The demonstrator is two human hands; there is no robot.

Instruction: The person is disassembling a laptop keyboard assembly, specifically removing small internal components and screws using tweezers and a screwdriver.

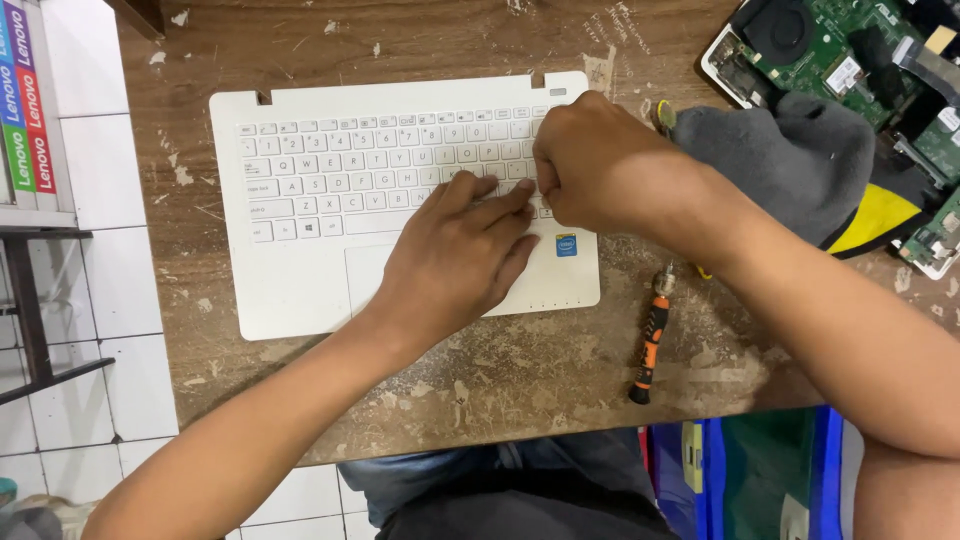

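Observation:
A white laptop keyboard deck (300, 290) lies flat on a worn wooden table (480, 380), its keys and trackpad facing up. My left hand (455, 255) rests palm down on the deck, its fingertips spread over the right-hand keys. My right hand (590, 165) is curled into a fist over the right end of the keyboard, its fingers pinched at the keys right beside my left fingertips. Whether it holds anything is hidden by the knuckles.
An orange-and-black screwdriver (650, 340) lies on the table right of the deck. A grey and yellow cloth (800, 165) sits at the right, beside an exposed green circuit board in an open laptop base (850, 50). White floor tiles (90, 300) lie left of the table.

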